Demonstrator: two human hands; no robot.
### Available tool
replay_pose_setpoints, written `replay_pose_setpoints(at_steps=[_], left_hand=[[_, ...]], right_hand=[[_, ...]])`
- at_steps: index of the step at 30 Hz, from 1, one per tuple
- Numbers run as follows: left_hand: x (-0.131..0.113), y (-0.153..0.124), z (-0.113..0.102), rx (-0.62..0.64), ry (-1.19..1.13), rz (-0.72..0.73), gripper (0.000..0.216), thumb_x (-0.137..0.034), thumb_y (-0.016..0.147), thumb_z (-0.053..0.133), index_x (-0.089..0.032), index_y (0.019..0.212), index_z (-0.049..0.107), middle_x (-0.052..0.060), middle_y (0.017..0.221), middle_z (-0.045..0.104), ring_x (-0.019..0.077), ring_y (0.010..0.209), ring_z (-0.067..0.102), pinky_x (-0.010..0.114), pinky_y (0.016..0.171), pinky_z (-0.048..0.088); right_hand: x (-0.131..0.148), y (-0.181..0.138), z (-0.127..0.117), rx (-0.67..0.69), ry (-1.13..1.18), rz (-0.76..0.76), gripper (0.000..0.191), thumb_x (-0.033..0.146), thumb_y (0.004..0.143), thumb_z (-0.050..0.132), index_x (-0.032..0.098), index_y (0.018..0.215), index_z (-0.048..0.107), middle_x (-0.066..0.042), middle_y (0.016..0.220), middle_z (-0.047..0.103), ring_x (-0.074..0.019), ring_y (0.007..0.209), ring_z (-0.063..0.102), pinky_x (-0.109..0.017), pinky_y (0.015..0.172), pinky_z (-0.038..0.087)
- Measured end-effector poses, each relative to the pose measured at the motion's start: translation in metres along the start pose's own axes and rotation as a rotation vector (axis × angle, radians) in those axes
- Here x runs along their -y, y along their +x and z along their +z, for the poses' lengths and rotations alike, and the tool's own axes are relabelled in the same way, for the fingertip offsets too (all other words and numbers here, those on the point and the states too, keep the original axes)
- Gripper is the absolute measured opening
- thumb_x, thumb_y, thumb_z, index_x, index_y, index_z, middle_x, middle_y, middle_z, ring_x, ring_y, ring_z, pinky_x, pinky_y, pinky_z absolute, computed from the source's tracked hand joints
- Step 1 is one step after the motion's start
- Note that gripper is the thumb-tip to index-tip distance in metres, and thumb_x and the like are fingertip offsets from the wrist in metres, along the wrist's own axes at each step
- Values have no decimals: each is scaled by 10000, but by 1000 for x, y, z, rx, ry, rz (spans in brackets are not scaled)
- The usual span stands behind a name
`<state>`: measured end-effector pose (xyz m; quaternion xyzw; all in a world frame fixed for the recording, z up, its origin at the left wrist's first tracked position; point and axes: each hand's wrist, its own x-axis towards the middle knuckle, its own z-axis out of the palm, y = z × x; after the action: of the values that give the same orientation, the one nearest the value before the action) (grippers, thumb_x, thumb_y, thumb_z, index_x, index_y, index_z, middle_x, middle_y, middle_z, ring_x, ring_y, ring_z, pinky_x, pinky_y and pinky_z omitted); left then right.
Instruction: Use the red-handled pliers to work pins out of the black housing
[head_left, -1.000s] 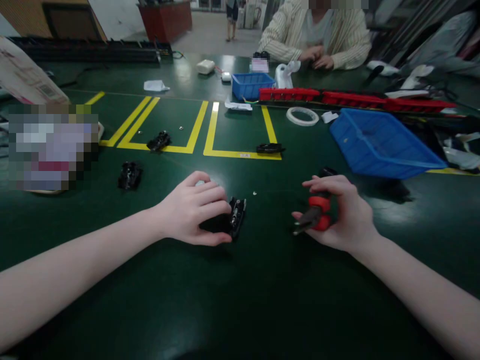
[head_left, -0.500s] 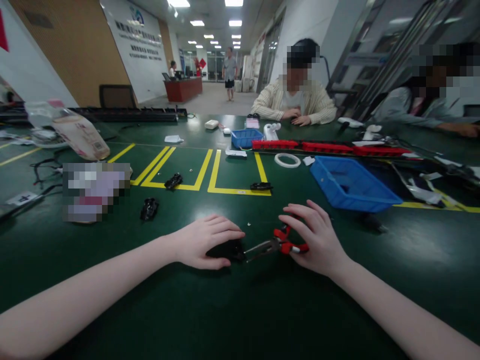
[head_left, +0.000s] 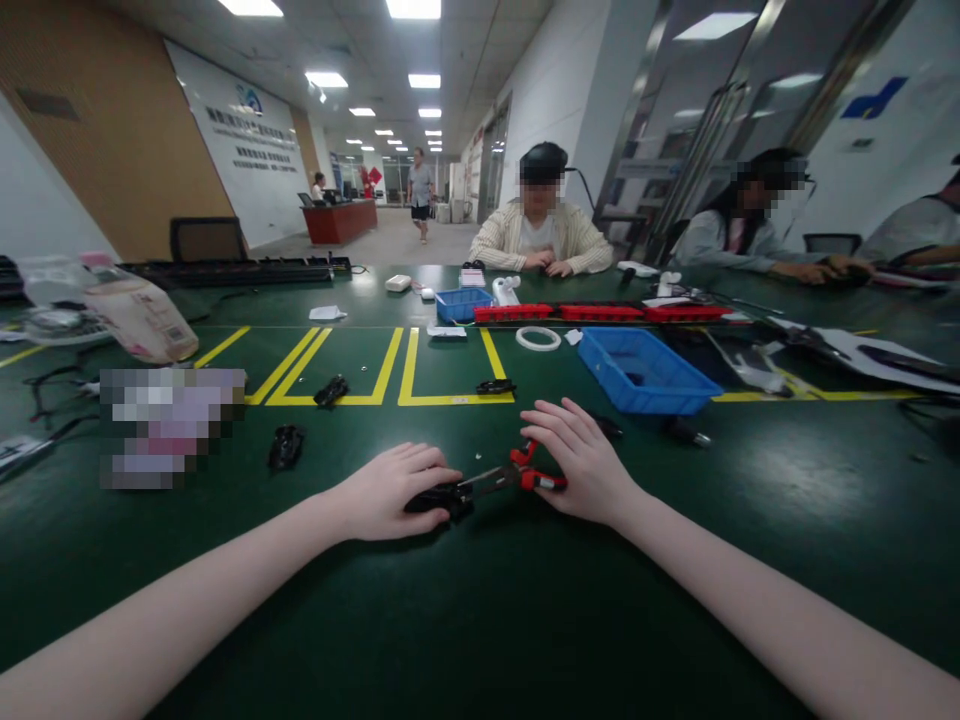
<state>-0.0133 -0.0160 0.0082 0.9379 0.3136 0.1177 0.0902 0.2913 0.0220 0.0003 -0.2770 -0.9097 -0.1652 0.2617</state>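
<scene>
1. Here's the left hand (head_left: 397,492), palm down, its thumb and fingers pinching the small black moulded part (head_left: 454,502) from either side; the other fingers lie close together.
2. That part sits on the dark green glossy tabletop (head_left: 480,620), in the middle of its width and well in from the far edge.
3. Over to the right hand (head_left: 581,465): it holds the metal long-nosed pliers with red handles (head_left: 517,474), fingers fanned out, handles apart between fingers and thumb.
4. The jaws stand parted, pointing left, tips right at the black part's right end; whether they touch it, I cannot tell.
5. Left of the left hand lies a lumpy black piece (head_left: 286,447); beyond it, a second black piece (head_left: 331,390) lies across the yellow tape outline (head_left: 405,370).
6. Beyond the right hand, a large blue plastic bin (head_left: 645,385) stands to the right, a flat white ring (head_left: 538,347) just beside it.
7. At the far edge, a person in a striped jacket (head_left: 540,240) sits with both hands together on the tabletop.
</scene>
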Motion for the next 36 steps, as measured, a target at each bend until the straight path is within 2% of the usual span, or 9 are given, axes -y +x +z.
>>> replay_pose_setpoints(at_steps=[4, 9, 12, 19, 27, 32, 36], left_hand=[[0, -3, 1, 2, 34, -7, 420, -382, 908, 558, -192, 1283, 533, 94, 1124, 620, 247, 997, 593, 394, 868, 472], [1, -7, 0, -13, 35, -17, 642, -398, 900, 566, -212, 1468, 329, 116, 1260, 583, 273, 1091, 576, 435, 955, 452], [1, -8, -1, -22, 29, 6, 693, -390, 894, 578, -243, 1499, 275, 118, 1340, 544, 277, 1121, 573, 435, 967, 460], [-1, -11, -1, -112, 6, 15, 534, -294, 882, 581, -216, 1381, 405, 126, 1298, 579, 270, 1136, 592, 427, 961, 490], [-8, -17, -6, -122, -52, -72, 415, -263, 863, 595, -178, 1244, 453, 123, 1237, 613, 257, 1082, 620, 429, 942, 496], [-5, -18, -6, -122, -102, -125, 531, -341, 867, 616, -178, 1330, 413, 129, 1256, 599, 263, 1102, 603, 427, 951, 481], [5, -17, -3, -64, -75, -75, 471, -456, 858, 629, -193, 1238, 536, 112, 1255, 573, 273, 1120, 554, 431, 963, 442]], right_hand=[[7, 8, 6, -23, 53, 27, 480, 268, 732, 623, 175, 1191, 520, -139, 1181, 663, -314, 1223, 563, -564, 1102, 375], [12, 15, 10, 3, 75, 35, 476, 284, 728, 613, 179, 1186, 538, -136, 1139, 663, -308, 1160, 589, -562, 1102, 367], [11, 16, 11, 6, 80, 54, 471, 285, 730, 607, 183, 1185, 543, -132, 1118, 665, -300, 1109, 606, -564, 1099, 365], [13, 16, 10, 4, 79, 90, 449, 298, 739, 615, 193, 1171, 552, -120, 1105, 666, -289, 1096, 606, -555, 1107, 356], [15, 15, 10, 1, 51, 115, 456, 326, 746, 628, 192, 1177, 563, -114, 1110, 654, -281, 1102, 593, -538, 1113, 342], [13, 13, 11, 5, 13, 132, 579, 304, 771, 609, 216, 1337, 519, -118, 1124, 625, -290, 1092, 576, -546, 1070, 369], [13, 14, 12, -16, 9, 150, 510, 291, 769, 602, 215, 1272, 563, -129, 1130, 617, -304, 1099, 565, -548, 1052, 376]])
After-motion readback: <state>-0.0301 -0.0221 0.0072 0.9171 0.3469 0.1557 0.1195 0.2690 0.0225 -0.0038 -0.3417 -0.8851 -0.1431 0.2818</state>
